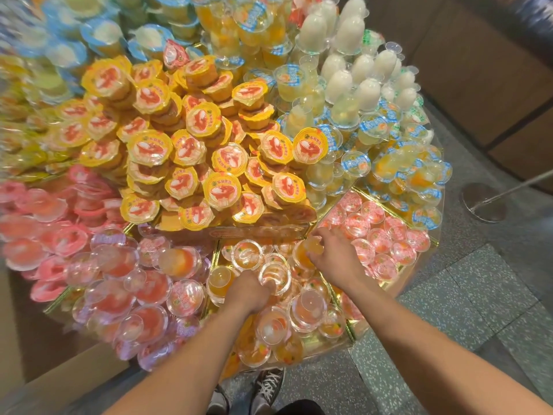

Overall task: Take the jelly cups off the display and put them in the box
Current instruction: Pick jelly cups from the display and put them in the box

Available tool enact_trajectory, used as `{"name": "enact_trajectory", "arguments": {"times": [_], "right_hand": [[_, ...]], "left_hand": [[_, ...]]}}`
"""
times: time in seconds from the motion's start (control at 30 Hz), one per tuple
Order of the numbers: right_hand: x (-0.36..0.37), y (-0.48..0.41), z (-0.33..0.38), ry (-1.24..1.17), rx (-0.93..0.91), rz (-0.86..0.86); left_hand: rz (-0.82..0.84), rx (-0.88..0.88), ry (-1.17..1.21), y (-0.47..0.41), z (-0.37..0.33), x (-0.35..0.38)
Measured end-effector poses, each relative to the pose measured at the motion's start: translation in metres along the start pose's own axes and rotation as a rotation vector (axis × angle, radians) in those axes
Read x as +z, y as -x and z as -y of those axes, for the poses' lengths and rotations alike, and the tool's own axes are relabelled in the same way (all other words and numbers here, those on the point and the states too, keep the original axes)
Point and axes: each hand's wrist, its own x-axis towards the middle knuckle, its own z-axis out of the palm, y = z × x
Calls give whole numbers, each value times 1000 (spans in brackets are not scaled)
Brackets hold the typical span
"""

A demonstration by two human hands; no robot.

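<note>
1. While both forearms stretch out over the shoes (pixel 270 384) and the speckled floor (pixel 449 310), the cardboard box (pixel 68 374) sits low on the person's left, just beside the display (pixel 353 332). It is probably where the cups go, though most of its inside is out of view.
2. The nearest compartment holds a loose heap of jelly cups (pixel 309 308) with orange filling, some upright and some tipped.
3. The left hand (pixel 251 290) is in that heap, knuckles up, fingers curled downward beside a clear-lidded cup (pixel 274 278). The fingertips are hidden, so I cannot tell whether it holds anything.
4. The right hand (pixel 332 259) reaches further, wrist bent slightly inward. Its thumb and fingers are wrapped around an orange jelly cup (pixel 309 253) at the back of the compartment.
5. To do this pick well, I would lift each cup straight up rather than drag it. The neighbours lean on one another and would likely roll. Taking from the top of the heap first should keep the rest settled.
6. That cup lies close under the foot of the yellow-lidded cups (pixel 191 163), which are stacked high. A careless pull there could bring some down.
7. Pink cups (pixel 380 244) fill the compartment to the right.
8. Tall white cups (pixel 368 88) stand farthest off; the left edge of the view is too blurred to read.
</note>
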Motion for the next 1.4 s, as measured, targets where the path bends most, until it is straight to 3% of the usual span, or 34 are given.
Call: {"name": "enact_trajectory", "arguments": {"times": [0.73, 1.1, 1.23, 1.4], "right_hand": [[-31, 13, 2, -31, 5, -6], [-79, 59, 45, 171, -265, -56], [-95, 82, 85, 221, -345, -57], [-89, 116, 144, 269, -433, -14]], "left_hand": [[-116, 117, -148, 51, -10, -34], [-286, 276, -206, 112, 2, -75], [-395, 362, -245, 140, 29, -100], [-485, 348, -257, 174, 83, -128]]}}
